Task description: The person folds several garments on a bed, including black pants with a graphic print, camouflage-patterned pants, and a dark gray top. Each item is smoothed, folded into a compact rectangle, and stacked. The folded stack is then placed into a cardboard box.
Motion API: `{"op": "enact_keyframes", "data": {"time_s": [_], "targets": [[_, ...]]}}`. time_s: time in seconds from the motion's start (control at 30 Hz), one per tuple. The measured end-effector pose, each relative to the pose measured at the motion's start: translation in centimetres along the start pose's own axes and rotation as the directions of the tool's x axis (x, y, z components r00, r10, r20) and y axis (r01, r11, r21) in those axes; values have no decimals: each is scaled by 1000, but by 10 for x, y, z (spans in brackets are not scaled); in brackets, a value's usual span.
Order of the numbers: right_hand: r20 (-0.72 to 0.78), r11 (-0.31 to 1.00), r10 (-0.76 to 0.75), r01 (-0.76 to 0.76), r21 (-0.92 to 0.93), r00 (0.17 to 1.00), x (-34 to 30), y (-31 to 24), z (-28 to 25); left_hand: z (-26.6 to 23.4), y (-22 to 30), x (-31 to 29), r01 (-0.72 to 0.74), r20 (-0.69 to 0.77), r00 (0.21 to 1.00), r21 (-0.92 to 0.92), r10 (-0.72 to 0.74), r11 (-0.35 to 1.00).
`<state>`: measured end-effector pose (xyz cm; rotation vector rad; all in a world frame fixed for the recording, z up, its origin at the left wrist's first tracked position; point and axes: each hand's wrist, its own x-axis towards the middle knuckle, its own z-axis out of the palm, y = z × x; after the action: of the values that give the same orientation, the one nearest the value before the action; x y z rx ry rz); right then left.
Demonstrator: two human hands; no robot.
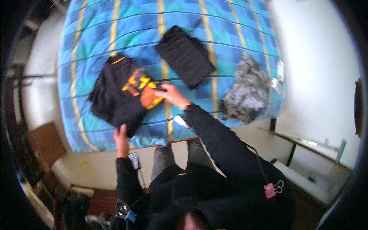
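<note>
A black shirt (115, 92) with an orange and yellow print lies bunched on the left part of the bed, an orange line showing near its neck. My right hand (174, 96) grips its right edge beside the print, fingers and thumb closed on the cloth. At the shirt's lower corner, my left hand (121, 141) has its fingers closed on the fabric; they are partly blurred. A folded black garment (186, 57) rests farther back, just right of the shirt. Beyond my right forearm lies a grey camouflage garment (247, 90), loosely folded.
A blue plaid bedcover (142, 34) with yellow stripes spreads under the clothes. Small white objects (276, 85) sit at its right edge. A small white item (181, 121) lies by my right sleeve. A brown box (46, 145) stands left; a low rail-framed piece (306, 143) is right.
</note>
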<state>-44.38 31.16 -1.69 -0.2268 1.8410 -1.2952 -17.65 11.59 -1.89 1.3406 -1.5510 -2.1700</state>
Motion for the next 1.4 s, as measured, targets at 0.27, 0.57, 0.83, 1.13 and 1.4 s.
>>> {"op": "enact_keyframes", "data": {"time_s": [0.27,0.57,0.83,1.13,1.4], "targets": [[-240,983,50,-90,-161,970,-13,27,27,-30,-31,29,126,-199,975,122,-100,984],[-547,806,-581,334,-489,603,-141,52,-101,2,-30,23,51,-474,838,560,270,827],[-933,884,-148,-379,-273,328,-283,134,-329,168,-8,-69,-546,309,812,699,494,461],[-887,991,-120,3,-133,446,-237,169,-314,407,-43,-117,-611,740,667,476,87,633],[-719,944,105,159,290,687,-284,150,-358,457,-56,-76,-414,575,817,537,40,735]]}}
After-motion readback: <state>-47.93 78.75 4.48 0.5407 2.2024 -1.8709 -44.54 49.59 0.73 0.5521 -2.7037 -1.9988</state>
